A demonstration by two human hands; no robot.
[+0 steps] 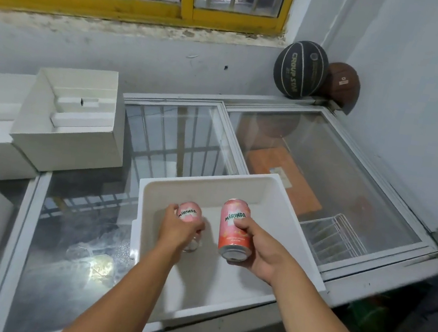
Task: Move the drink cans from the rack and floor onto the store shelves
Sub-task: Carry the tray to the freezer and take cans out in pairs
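Two pink Mirinda drink cans are held over a white foam tray that lies on a glass-topped chest freezer. My left hand grips one pink can from the side, low inside the tray. My right hand grips the other pink can, tilted with its bottom end towards me, above the tray's middle. Both forearms reach in from the lower edge. Apart from these cans, the tray looks bare inside.
The freezer's sliding glass lids span the scene, with a wire basket under the right pane. White foam boxes stand at the left. Two basketballs sit in the far right corner below a barred yellow window.
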